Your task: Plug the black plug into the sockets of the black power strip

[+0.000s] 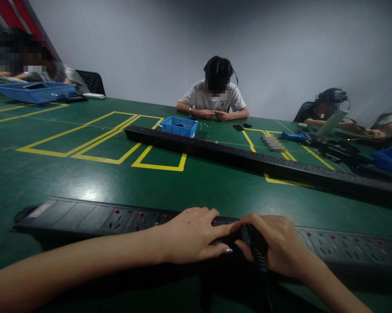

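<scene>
A long black power strip point(85, 216) with several sockets and small red buttons lies across the green table right in front of me. My left hand point(192, 234) rests on its middle, fingers stretched toward the right and touching the strip. My right hand point(277, 245) is curled round a black plug point(252, 243) with a cable, held against the strip beside my left fingertips. What lies under the two hands is hidden.
A second long black power strip point(248, 158) lies further back. A small blue bin point(179, 126) stands before a seated person point(215, 98) opposite. Other people sit at far left and right, with a blue tray point(32, 91) and tools point(333, 150). Yellow tape lines point(94, 141) mark the table.
</scene>
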{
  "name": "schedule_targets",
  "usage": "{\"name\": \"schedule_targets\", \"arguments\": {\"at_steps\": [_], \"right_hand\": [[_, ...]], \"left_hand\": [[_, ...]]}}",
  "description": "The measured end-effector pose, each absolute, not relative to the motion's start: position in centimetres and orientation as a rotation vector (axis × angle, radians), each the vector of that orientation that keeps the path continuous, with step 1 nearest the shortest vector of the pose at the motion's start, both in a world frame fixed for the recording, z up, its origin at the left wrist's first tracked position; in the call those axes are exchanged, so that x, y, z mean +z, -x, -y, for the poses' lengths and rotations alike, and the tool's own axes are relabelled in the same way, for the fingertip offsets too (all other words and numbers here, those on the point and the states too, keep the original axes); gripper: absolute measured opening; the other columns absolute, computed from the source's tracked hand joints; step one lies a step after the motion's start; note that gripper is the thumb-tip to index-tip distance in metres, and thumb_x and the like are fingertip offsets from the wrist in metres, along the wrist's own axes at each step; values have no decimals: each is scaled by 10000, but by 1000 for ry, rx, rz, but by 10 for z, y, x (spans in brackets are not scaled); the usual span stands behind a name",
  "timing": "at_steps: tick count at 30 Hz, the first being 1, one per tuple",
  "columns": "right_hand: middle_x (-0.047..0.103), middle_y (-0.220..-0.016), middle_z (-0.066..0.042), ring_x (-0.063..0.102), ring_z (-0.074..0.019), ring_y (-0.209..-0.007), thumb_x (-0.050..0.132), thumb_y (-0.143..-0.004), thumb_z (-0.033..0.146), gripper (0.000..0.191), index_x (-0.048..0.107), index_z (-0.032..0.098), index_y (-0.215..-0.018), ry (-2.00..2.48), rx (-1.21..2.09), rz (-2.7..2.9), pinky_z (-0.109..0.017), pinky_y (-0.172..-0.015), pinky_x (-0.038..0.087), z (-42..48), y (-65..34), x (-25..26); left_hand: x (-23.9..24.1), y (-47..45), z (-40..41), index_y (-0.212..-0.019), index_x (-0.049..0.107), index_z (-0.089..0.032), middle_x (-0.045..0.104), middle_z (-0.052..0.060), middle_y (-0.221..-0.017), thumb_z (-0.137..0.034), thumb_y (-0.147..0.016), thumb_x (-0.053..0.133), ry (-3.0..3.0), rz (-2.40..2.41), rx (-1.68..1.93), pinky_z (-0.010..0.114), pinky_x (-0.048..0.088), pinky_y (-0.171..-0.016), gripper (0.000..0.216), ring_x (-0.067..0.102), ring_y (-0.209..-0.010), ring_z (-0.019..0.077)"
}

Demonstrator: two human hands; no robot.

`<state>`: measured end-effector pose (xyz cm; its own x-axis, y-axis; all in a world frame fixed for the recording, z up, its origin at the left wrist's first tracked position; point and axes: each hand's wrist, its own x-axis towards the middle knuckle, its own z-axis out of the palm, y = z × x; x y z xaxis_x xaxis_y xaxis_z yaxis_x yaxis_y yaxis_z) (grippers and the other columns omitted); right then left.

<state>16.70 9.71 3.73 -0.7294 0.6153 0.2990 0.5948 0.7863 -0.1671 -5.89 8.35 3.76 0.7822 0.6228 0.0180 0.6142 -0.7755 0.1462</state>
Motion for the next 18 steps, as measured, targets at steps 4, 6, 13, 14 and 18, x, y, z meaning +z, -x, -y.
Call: {"name": "schedule_targets", "arguments": {"at_steps": [4, 6, 13, 14, 18], "right_hand": [[646, -680, -8, 601, -128, -564, 534, -805, 313, 169, 550, 178, -905, 890, 67, 2614, -225, -495, 395, -97, -167, 38], [647, -678, -10, 600, -125, -560, 538, -802, 318, 174, 559, 174, -897, 881, 63, 2607, -224, -493, 393, -97, -167, 39], [649, -681, -10, 596, -120, -552, 546, -792, 314, 182, 566, 169, -899, 882, 75, 2595, -221, -492, 392, -97, -166, 38], [648, -681, -9, 594, -120, -551, 548, -792, 314, 181, 564, 169, -899, 884, 74, 2598, -221, -489, 391, -97, -166, 38], [645, -676, -2, 589, -118, -545, 549, -793, 306, 171, 560, 173, -900, 864, 68, 2601, -219, -482, 383, -97, -166, 38]], "left_hand": [[38, 59, -84, -1376, 271, -294, 539, 98, -1067, -491, -917, 289, -2835, -991, 112, 373, 479, -738, 499, 569, -900, 242], [38, 59, -84, -1374, 273, -292, 540, 96, -1065, -489, -918, 292, -2836, -995, 112, 370, 481, -740, 497, 570, -903, 241], [40, 59, -84, -1366, 291, -288, 558, 86, -1027, -502, -913, 298, -2851, -995, 106, 355, 486, -725, 501, 580, -876, 232], [39, 59, -84, -1367, 288, -287, 558, 88, -1032, -500, -912, 301, -2855, -996, 113, 357, 484, -728, 503, 578, -884, 235], [36, 59, -83, -1365, 297, -276, 554, 92, -1048, -495, -911, 311, -2875, -996, 150, 357, 480, -733, 504, 573, -888, 233]]}}
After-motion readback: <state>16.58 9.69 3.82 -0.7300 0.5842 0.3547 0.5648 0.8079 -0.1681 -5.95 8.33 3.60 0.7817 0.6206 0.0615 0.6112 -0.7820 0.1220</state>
